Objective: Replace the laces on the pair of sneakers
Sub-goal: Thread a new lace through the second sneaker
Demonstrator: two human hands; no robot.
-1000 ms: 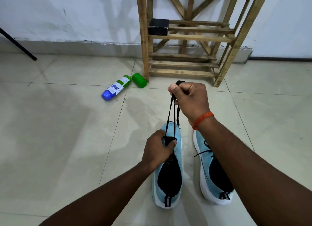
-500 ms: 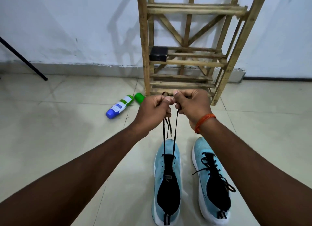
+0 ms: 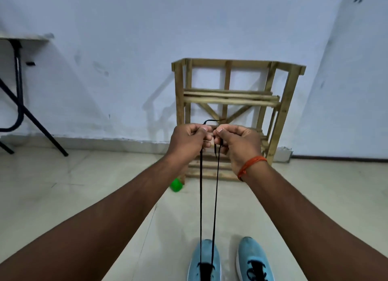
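Item: black lace [image 3: 201,196], two strands taut from the left sneaker [image 3: 204,259] on the tiled floor [image 3: 84,186] up to left hand [image 3: 189,138] and right hand [image 3: 237,142], each curled and pinching one end, knuckles almost touching. Right sneaker [image 3: 255,259] just beside it, black lacing visible. Status, by judgement: left shoe barely started, ends being evened, with the crossings and knot outstanding; whether the right shoe's lace is new cannot be told

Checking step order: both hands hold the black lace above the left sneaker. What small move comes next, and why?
Probably lower both hands to the left sneaker and thread the next eyelets. The left hand and right hand pinch the lace ends side by side, both strands straight down, so lengths look evened; the right sneaker looks laced.
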